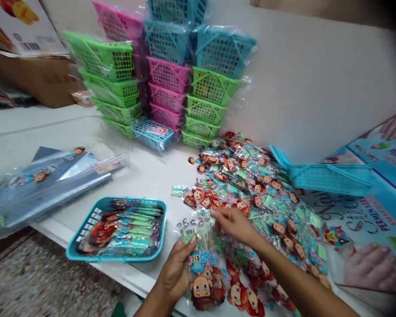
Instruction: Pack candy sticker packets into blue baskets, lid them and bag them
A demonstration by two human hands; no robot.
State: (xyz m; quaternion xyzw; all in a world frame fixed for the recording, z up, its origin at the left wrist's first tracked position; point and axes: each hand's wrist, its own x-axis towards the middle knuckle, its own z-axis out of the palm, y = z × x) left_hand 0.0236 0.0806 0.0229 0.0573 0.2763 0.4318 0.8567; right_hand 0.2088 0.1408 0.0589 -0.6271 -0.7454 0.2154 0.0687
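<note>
- Clear packets (203,284) are held by the left hand (178,268), right of the filled blue basket (71,246); gathering seems in hand.
- The right hand (232,225) is narrowed at the heap (259,188); whether anything is pinched cannot be told.
- Careful separation seems called for, overlaps being seen.

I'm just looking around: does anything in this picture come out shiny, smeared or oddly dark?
In the head view, pale glare streaks the plastic-wrapped blue sheets; the same head view shows the right hand slightly soft, perhaps from motion; and the head view's upper right corner sinks into blurred darkness, its cause unclear.
</note>
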